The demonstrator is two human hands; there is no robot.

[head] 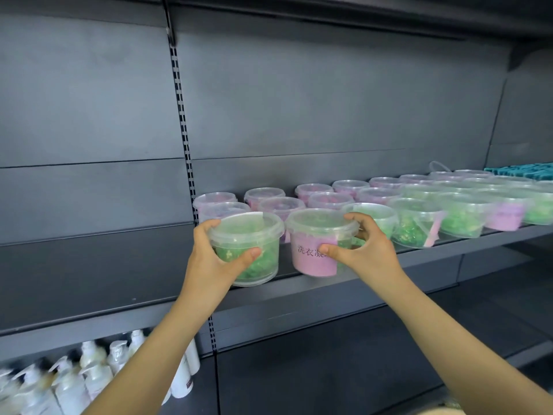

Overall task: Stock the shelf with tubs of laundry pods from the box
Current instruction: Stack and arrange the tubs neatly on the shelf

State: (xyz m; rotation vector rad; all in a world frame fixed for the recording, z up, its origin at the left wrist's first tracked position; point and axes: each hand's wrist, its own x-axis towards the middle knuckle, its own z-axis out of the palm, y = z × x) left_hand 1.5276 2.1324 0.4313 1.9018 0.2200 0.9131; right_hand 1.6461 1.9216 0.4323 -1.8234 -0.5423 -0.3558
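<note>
My left hand [214, 259] grips a clear tub of green laundry pods [254, 235] at the front edge of the dark shelf [89, 280]. Right beside it, my right hand [363, 250] holds a second clear tub with a pink label [314, 253], thumb on the label and fingers over the lid rim. Both tubs sit at the shelf's front, left end of the rows. Behind and to the right stand several more tubs [416, 223], some with pink pods, some with green. The box is not in view.
The shelf's left half is bare metal. A slotted upright [182, 130] runs down the back panel. Blue-green items [520, 170] sit at the far right of the shelf. White pump bottles [89, 375] fill the lower shelf at left.
</note>
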